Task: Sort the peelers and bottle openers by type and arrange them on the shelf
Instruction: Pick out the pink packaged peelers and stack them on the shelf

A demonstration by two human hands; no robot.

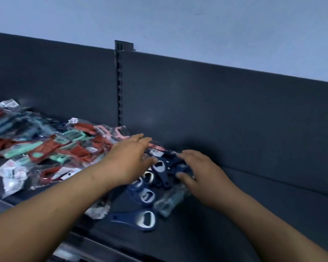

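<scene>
Several dark blue bottle openers with metal heads lie in a loose cluster on the dark shelf; one sits nearest the front edge. My left hand lies palm down over the left side of the cluster, fingers stretched toward the back panel. My right hand grips blue openers at the cluster's right side, thumb and fingers curled round them. Packaged peelers in red, mint green and pink are heaped to the left.
A dark back panel with a slotted upright rises behind the shelf. One teal packaged item lies just right of the openers. The shelf's front lip runs along the bottom.
</scene>
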